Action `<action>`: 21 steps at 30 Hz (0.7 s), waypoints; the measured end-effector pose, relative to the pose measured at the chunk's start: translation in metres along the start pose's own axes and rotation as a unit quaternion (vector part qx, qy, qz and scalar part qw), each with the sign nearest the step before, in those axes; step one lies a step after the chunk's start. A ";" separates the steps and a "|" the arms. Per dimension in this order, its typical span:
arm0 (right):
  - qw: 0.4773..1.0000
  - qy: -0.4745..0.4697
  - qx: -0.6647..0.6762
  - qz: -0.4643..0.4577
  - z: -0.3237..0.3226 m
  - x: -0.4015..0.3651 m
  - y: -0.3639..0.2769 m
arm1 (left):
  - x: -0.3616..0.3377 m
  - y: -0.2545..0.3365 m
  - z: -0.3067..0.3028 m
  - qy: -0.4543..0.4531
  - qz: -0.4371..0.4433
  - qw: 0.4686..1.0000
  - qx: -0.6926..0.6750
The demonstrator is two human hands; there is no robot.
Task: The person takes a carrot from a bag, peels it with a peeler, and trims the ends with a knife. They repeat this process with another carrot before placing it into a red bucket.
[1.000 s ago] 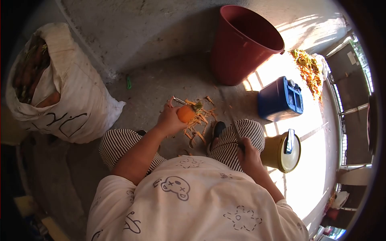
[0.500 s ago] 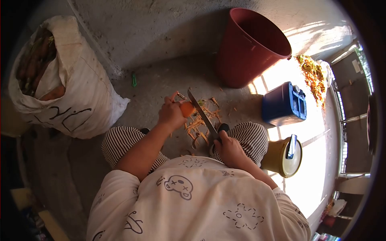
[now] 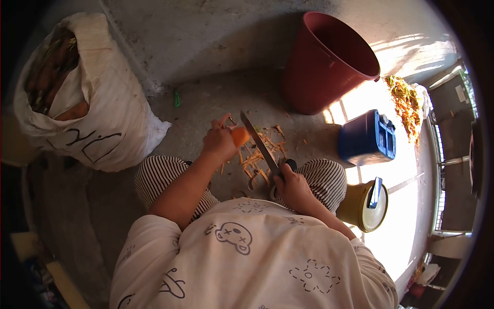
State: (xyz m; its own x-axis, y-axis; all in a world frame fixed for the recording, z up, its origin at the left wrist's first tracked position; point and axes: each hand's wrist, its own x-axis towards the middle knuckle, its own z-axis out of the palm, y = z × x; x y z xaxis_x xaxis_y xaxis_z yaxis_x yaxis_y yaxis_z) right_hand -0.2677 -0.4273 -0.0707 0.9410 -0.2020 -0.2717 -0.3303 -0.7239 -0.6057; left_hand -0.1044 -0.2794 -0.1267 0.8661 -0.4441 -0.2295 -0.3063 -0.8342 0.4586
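Nearest the camera, the person's right hand point(image 3: 292, 186) sits just past the right knee of the striped trousers point(image 3: 324, 177). It is closed in a full fist around the handle of a long knife point(image 3: 259, 142), whose blade runs away and to the left. A little farther and to the left, the left hand point(image 3: 218, 144) is wrapped tightly around a carrot point(image 3: 240, 136), with only the carrot's orange end sticking out to the right of the fingers. The blade lies against that exposed end, just beside the fingertips.

This looks like trimming or scraping the carrot's end. A cut here calls for a short, controlled stroke away from the holding fingers, since little carrot shows beyond the grip.

Orange peelings point(image 3: 262, 154) lie scattered on the concrete floor point(image 3: 206, 46) under the blade. To the right stands a yellow tub point(image 3: 368, 206) with a lid, and beyond it a blue jerrycan point(image 3: 368, 138). On the far left is an open white sack point(image 3: 98, 113) filled with carrots. On the far right is a dark red bucket point(image 3: 329, 62), and past it a sunlit heap of scraps point(image 3: 406, 103).
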 end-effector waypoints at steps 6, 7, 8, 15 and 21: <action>0.993 0.063 0.089 -0.042 0.007 0.012 0.007 | -0.056 -0.033 -0.065 0.018 0.048 0.996 0.075; 0.992 0.067 0.090 -0.053 0.009 0.014 0.010 | -0.070 -0.039 -0.079 -0.005 -0.004 0.997 0.076; 0.993 0.048 0.095 -0.048 0.011 0.014 0.011 | -0.083 -0.047 -0.088 -0.027 -0.057 0.995 0.077; 0.994 -0.030 0.093 -0.052 0.030 0.012 0.012 | -0.124 -0.108 -0.062 0.047 -0.098 0.993 0.054; 0.993 -0.035 0.094 -0.058 0.029 0.011 0.008 | -0.126 -0.115 -0.059 0.092 -0.124 0.988 -0.025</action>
State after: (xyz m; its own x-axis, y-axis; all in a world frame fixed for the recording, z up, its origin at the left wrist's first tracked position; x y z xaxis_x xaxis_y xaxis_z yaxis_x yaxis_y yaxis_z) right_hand -0.2625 -0.4160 -0.0999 0.9682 -0.0731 -0.2393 -0.2341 -0.6024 -0.7631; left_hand -0.1549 -0.1088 -0.1001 0.9707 -0.1573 -0.1815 -0.0601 -0.8909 0.4502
